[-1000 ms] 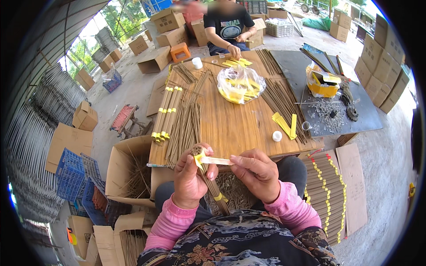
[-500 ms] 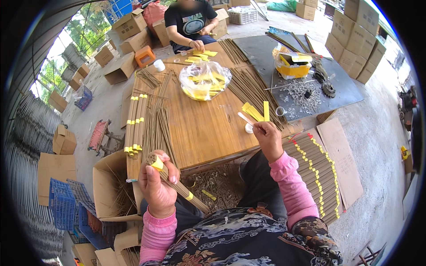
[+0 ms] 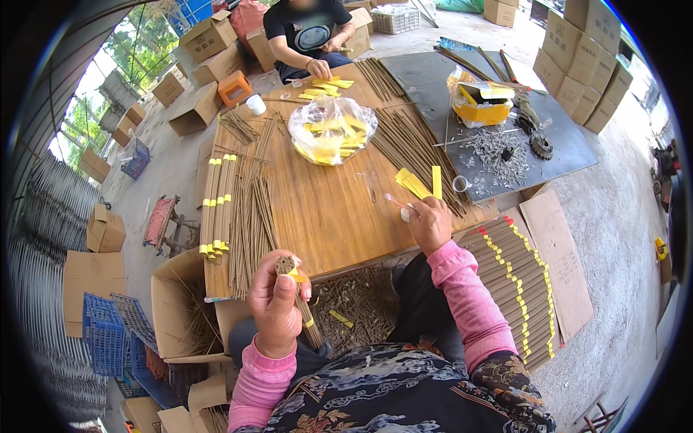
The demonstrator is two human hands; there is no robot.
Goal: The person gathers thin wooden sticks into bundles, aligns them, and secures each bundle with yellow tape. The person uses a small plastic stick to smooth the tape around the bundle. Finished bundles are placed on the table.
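My left hand is wrapped round a bundle of brown incense sticks. The bundle tilts with its near-round end up by my thumb, and yellow paper bands circle it. Over the table's near edge, my right hand pinches a small pale flat stick. That stick is just above a small white cup, which my fingers partly hide. Cut yellow paper strips lie right beyond my right hand, one standing out beside the others.
A plastic bag of yellow strips sits mid-table. Loose sticks and banded bundles lie at left. More bundles rest on cardboard at right. Across the table, a person handles yellow strips. An open carton stands lower left.
My left hand has moved right and turned the bundle's end toward me. My right hand has lowered slightly, bringing the pale stick down toward the white cup.
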